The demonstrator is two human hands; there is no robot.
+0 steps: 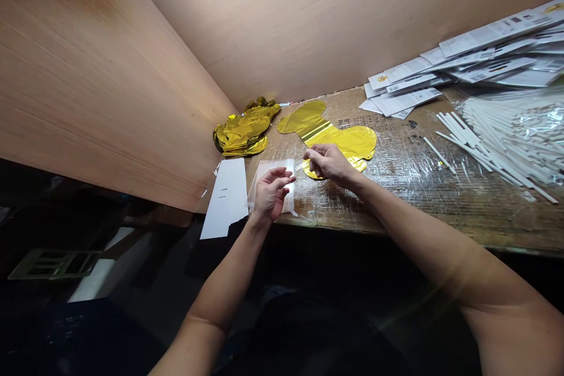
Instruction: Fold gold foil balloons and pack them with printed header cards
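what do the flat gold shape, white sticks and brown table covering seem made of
Flat gold shape: probably thin metallic foil, shiny, with bright glints.
White sticks: plastic or rolled paper, unclear which; even, straight, matte.
Brown table covering: likely cardboard, by its print, perhaps under glossy clear film.

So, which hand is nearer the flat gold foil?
The right hand: it's over the near side of the flat gold foil. The left hand is apart, to the foil's left.

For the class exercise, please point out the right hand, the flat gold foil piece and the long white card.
Right hand [328, 163]: head view, middle of the hand.
Gold foil piece [338, 137]: head view, near its middle.
White card [229, 204]: head view, middle of its face.
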